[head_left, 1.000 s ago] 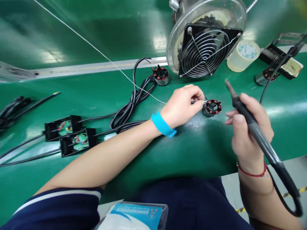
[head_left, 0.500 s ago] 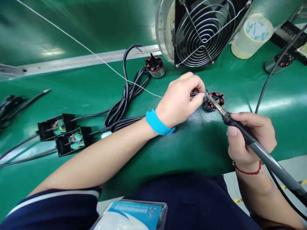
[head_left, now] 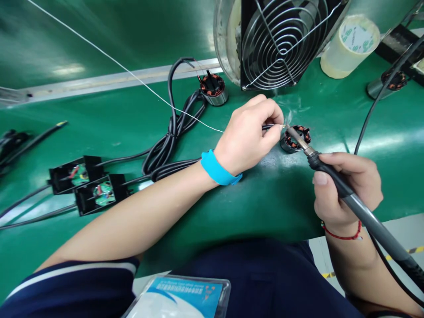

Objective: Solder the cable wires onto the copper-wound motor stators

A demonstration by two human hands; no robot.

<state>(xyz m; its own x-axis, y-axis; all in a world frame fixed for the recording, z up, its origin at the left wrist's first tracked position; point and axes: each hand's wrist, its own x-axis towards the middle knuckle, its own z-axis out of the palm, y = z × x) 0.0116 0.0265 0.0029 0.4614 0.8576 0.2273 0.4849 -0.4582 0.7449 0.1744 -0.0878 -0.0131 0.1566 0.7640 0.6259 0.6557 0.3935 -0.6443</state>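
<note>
A soldering step appears under way: the left hand (head_left: 247, 134), fingers pinched on solder wire (head_left: 132, 76) and a black lead, meets the soldering iron (head_left: 334, 181) gripped in the right hand (head_left: 344, 187) at a small motor stator (head_left: 294, 138) on the green bench (head_left: 99, 128), smoke rising. Next likely calls for steady tip contact. No writing is legible, not even on the tape roll (head_left: 351, 44).

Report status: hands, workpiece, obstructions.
Left hand pinches solder wire at stator. Right hand holds soldering iron, tip on joint, smoke visible. Nothing in the way.
</note>
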